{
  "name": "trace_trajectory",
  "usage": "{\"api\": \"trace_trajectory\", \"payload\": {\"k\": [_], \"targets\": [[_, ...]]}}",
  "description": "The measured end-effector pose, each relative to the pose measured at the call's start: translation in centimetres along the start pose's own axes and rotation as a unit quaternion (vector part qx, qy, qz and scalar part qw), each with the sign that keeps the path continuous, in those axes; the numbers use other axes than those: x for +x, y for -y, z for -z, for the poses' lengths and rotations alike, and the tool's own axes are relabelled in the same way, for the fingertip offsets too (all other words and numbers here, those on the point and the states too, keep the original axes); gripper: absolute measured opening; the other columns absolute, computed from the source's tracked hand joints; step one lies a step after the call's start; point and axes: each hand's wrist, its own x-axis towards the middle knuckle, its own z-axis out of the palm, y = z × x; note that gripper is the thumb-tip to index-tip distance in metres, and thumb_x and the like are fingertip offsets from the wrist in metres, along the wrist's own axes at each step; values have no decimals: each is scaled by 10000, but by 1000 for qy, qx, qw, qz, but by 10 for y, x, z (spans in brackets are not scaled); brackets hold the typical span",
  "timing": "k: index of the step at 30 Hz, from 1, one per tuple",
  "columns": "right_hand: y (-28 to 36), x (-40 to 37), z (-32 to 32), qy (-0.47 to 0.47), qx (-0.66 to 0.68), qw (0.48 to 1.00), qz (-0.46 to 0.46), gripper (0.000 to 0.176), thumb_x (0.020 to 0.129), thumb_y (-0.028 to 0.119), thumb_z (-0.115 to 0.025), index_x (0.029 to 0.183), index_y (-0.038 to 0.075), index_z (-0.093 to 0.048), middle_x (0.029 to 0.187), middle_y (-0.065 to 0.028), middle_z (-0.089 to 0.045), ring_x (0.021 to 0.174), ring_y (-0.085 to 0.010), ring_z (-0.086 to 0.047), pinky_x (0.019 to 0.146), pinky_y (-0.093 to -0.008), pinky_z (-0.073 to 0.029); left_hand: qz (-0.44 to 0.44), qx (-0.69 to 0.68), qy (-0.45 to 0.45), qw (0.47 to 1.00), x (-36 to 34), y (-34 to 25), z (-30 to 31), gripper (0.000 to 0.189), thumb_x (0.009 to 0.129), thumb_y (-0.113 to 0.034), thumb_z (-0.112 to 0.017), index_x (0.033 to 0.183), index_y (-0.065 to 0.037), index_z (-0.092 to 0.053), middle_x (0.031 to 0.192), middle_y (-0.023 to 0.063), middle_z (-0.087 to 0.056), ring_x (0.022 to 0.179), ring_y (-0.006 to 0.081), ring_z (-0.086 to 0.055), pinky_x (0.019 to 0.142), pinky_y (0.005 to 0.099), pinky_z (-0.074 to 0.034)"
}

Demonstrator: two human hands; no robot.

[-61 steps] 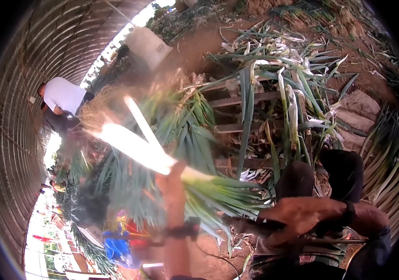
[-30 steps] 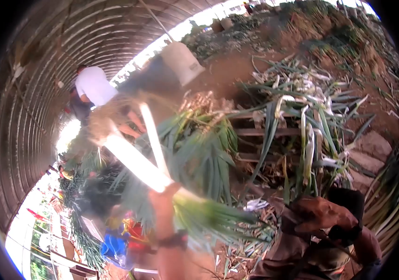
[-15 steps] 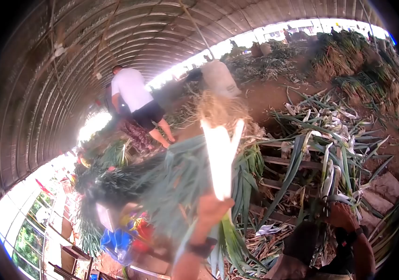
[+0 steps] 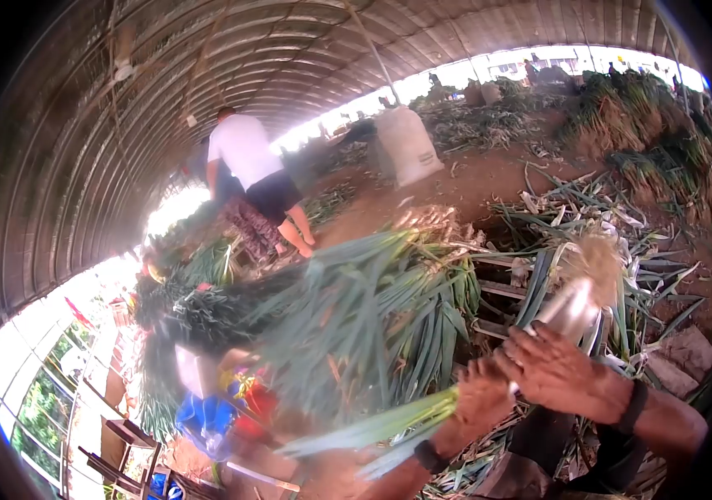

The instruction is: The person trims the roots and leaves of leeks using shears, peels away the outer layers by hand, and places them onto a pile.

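In the head view, both hands are near the bottom right of the scene and they hold one leek (image 4: 571, 307) together. The left hand (image 4: 481, 402) is closed around the stalk at the place where the white part becomes green. The right hand (image 4: 558, 372) is just beside it, a little farther, and its fingers (image 4: 531, 343) are curled over the white part. How tightly the right hand holds it, I cannot tell, because the picture is blurred there.

The leek lies slanted. Its pale roots (image 4: 596, 257) point up and to the far right, and its green leaves (image 4: 373, 429) hang down to the near left, below the left hand. Each wrist has a dark band (image 4: 429, 457).

Behind the hands, a big pile of leeks (image 4: 373, 308) lies on a wooden pallet (image 4: 499, 288), with the green ends toward the camera. More loose leeks (image 4: 589, 204) are on the red ground at the right.

Far at the left, a person in a white shirt (image 4: 246, 154) bends down under the arched roof (image 4: 106, 108). A white sack (image 4: 406, 143) stands near this person, at the right.
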Motion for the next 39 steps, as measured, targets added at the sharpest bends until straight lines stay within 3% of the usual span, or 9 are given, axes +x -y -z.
{"api": "trace_trajectory", "payload": {"k": [3,11,15,21,24,26,28,35,39], "targets": [[-11,-3,-24,297,204,933,-22,922,781,585,-724,1399,-45,-458,1453,-228,-473,1354,-387,-437,1112,-514,-397,-43,-58,-11,997,-19,-22,-2,287,742,-207,-619,909,22,-575,984,220,-527,890,353,-536,784,497,-451],[-1,-45,-35,171,219,960,-31,802,703,449,-715,1301,-57,-542,1232,-189,-576,1217,-353,-508,1058,-444,-417,-93,-148,-124,977,-34,-32,4,342,684,-167,-639,952,31,-567,965,205,-496,899,367,-510,807,522,-407],[4,-54,-48,108,238,964,-38,684,613,459,-773,1101,10,-603,1038,-133,-588,1033,-298,-555,868,-417,-491,-77,-107,51,990,-50,-37,0,425,759,-263,-619,1052,43,-583,1104,223,-541,1043,376,-525,947,543,-413],[31,-105,-85,-125,135,983,6,550,799,271,-578,1268,-15,-557,1114,-115,-607,959,-239,-599,781,-361,-511,-159,-91,-37,982,-59,-46,-11,328,767,-246,-635,1067,-119,-680,1020,172,-592,1011,402,-521,796,548,-409],[24,-113,-53,-169,236,955,-64,205,738,142,-634,871,-14,-653,912,-138,-651,838,-258,-657,702,-386,-540,-172,-25,-128,976,-38,-70,4,156,793,-153,-630,941,-105,-633,1009,119,-606,928,358,-565,755,525,-430],[11,-124,-16,-157,165,970,-90,192,745,147,-642,834,-23,-652,819,-129,-653,780,-245,-670,648,-365,-536,-132,-48,-89,986,-34,-68,11,495,1008,-441,-580,1274,-24,-591,1147,189,-627,1010,358,-632,876,487,-526],[18,-125,-26,27,202,963,-175,216,745,153,-650,856,-32,-642,795,-124,-653,748,-247,-668,639,-367,-526,-172,-116,-182,961,-9,-87,20,442,1014,-437,-570,1169,-25,-617,1062,164,-613,920,327,-607,827,463,-513],[-6,-215,18,-59,-90,939,-326,278,691,182,-618,905,5,-598,716,-64,-561,755,-230,-611,721,-320,-490,-316,-86,-129,936,68,-141,27,502,934,-311,-661,1341,-54,-517,1448,144,-498,1327,359,-471,1120,587,-328],[-11,-300,51,7,-61,870,-489,227,836,130,-673,984,-2,-564,712,-64,-494,601,-223,-528,502,-360,-488,-374,-183,-161,895,89,-190,107,650,856,-394,-758,1371,-79,-516,1481,137,-475,1429,318,-386,1180,561,-274]]}}
